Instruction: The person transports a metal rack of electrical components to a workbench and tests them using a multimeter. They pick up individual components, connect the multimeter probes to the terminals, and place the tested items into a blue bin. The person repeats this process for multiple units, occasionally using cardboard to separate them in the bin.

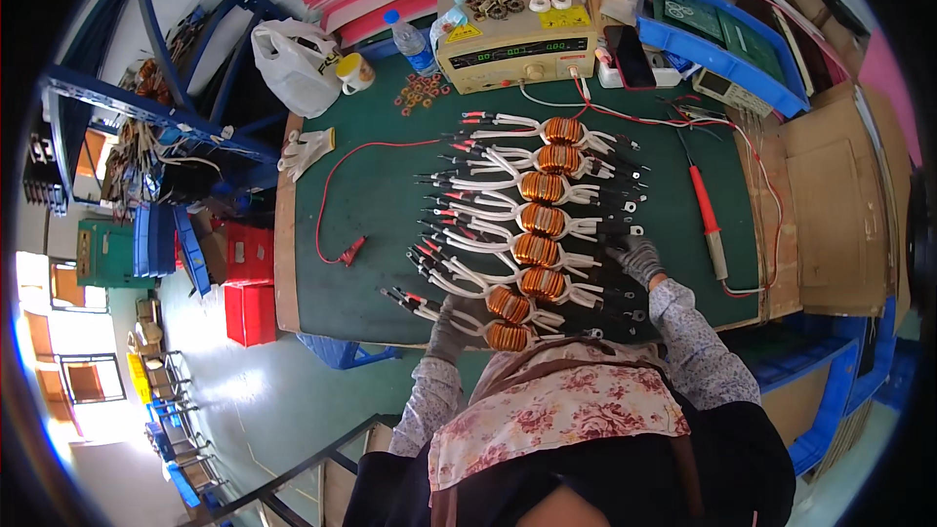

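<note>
Several copper-wound toroid coils [542,187] lie in a column on the dark green mat. White-sleeved leads run out to both sides, with red and black ends at the left and black ends with metal lugs at the right. My left hand [449,330], in a grey glove, is at the left leads of the nearest coil [509,336]; those leads partly hide its fingers. My right hand [639,261], also gloved, has its fingers drawn together at the black right-hand leads [612,233] of a middle coil. Its exact hold is partly hidden.
A power supply [517,54] stands at the back, beside a water bottle [410,42] and a mug [355,72]. A red probe [705,203] lies at the right, a red clip [352,251] at the left. A white glove [305,153] rests near the left edge.
</note>
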Motion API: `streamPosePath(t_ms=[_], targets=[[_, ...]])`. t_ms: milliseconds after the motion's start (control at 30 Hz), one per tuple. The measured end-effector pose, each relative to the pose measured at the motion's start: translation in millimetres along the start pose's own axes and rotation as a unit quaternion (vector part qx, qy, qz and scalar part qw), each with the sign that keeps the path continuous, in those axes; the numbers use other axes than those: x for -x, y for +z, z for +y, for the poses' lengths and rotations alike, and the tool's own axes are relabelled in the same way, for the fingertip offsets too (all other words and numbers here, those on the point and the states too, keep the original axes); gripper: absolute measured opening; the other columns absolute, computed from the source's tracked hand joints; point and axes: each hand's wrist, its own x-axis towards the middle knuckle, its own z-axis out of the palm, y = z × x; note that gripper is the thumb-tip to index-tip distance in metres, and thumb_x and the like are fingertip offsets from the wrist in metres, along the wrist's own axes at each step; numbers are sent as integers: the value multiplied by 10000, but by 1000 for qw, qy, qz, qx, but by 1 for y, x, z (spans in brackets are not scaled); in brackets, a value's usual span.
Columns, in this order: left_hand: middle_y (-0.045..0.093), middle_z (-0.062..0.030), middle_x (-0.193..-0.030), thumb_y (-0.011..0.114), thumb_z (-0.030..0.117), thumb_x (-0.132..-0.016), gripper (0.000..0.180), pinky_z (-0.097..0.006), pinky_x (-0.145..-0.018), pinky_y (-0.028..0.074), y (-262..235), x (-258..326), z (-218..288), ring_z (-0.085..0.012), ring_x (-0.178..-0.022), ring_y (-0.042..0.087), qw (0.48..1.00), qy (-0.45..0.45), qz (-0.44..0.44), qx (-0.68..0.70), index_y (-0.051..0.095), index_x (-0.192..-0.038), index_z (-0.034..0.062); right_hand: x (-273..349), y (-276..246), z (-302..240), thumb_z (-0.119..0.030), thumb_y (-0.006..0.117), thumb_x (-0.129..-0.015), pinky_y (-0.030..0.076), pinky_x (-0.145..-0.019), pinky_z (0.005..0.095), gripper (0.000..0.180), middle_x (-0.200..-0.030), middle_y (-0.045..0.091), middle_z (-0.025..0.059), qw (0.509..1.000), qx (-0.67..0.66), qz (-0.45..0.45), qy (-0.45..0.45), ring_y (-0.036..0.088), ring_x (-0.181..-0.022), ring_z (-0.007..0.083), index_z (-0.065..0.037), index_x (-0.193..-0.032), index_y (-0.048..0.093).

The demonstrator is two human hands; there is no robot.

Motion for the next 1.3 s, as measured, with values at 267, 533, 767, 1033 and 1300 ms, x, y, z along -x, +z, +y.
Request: streamPosePath(t_ms=[267,533,767,1033,1300], targets=[[581,-134,-888,535,334,-854,266,-423,-724,502,-55,18,22,-270,-833,586,973,-183,93,-102,531,-896,71,77,-33,-1,-204,623,-750,432,-862,382,366,-1048,593,135,927,159,292,174,544,-1004,297,-91,-1094,570],[602,-82,-824,561,422,-827,355,-312,-612,520,-99,-26,61,-190,-699,597,953,-193,79,-221,577,-870,70,66,-50,105,-259,648,-723,389,-954,387,684,-1259,459,142,889,195,315,268,462,-1136,296,-105,-1318,346],[627,-121,-842,539,426,-845,414,-419,-643,545,-90,-22,82,-280,-735,635,929,-242,108,-258,543,-1000,42,44,-41,94,-252,627,-697,456,-786,435,383,-951,602,184,892,134,244,356,572,-923,348,-45,-1012,561],[611,-62,-922,607,275,-838,301,-300,-674,501,-105,-6,218,-164,-764,599,910,82,98,-394,564,-1041,57,139,-9,104,-117,646,-729,335,-479,226,246,-634,470,-44,906,-195,337,168,398,-541,50,-29,-936,548],[395,-128,-1310,680,418,-678,724,-436,-1062,180,-148,-62,281,-287,-1272,291,442,107,199,-868,402,-1270,109,218,47,-45,-112,657,-693,446,-634,295,331,-800,602,65,934,-100,314,140,523,-698,142,7,-992,578]])
